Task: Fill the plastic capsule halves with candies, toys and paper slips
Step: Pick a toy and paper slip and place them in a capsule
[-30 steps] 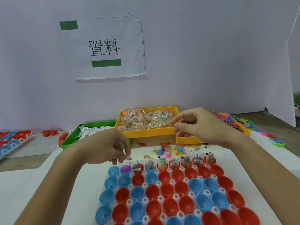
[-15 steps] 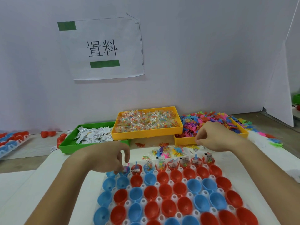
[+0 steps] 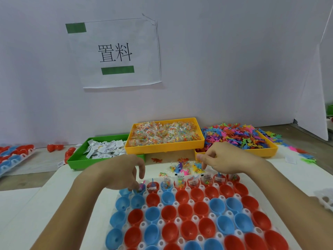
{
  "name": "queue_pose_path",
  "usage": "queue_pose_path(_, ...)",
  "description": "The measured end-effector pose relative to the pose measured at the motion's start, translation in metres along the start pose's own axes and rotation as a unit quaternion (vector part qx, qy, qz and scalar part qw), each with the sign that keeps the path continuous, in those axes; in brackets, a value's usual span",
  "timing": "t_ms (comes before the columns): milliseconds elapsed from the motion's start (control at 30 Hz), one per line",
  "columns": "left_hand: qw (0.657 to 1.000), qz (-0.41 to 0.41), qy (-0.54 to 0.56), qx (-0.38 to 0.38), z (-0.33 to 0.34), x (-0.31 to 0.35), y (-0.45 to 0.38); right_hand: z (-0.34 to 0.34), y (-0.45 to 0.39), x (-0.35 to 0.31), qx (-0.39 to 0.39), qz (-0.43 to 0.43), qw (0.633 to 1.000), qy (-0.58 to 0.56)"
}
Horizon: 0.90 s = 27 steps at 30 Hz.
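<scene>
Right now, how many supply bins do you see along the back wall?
3. A green bin of paper slips at left, a yellow bin of candy packets in the middle, and a yellow bin of plastic toys at right, partly behind the right hand.

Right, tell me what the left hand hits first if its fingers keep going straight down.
Probably the blue capsule half in the far row, second from the left; the left hand's fingertips already hover at the pink toy in it, though contact is unclear.

Bright, even light; soft shadows; wide-angle edge distortion.
</scene>
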<state>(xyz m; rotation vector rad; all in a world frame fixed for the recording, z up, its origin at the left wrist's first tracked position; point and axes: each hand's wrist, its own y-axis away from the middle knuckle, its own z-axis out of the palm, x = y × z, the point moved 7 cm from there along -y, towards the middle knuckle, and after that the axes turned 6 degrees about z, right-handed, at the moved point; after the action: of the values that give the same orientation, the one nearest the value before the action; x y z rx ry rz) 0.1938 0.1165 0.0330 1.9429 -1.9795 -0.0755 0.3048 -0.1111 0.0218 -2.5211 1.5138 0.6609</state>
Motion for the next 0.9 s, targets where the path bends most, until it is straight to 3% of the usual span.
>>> queue_pose_path(600, 0.999, 0.031, 0.001, 0.023, -0.003, 0.002, -0.003, -0.003, -0.002, 0.004, 0.035, 0.015, 0.999, 0.017)
queue_pose_path(800, 0.999, 0.026, 0.033, 0.022, -0.008, -0.003, 0.003, -0.013, -0.004, 0.005, 0.076, -0.002, 0.997, 0.003)
queue_pose_path(900, 0.997, 0.034, 0.035, 0.062, -0.019, -0.001, 0.009, -0.024, 0.002, -0.006, 0.113, -0.037, 0.992, -0.035)
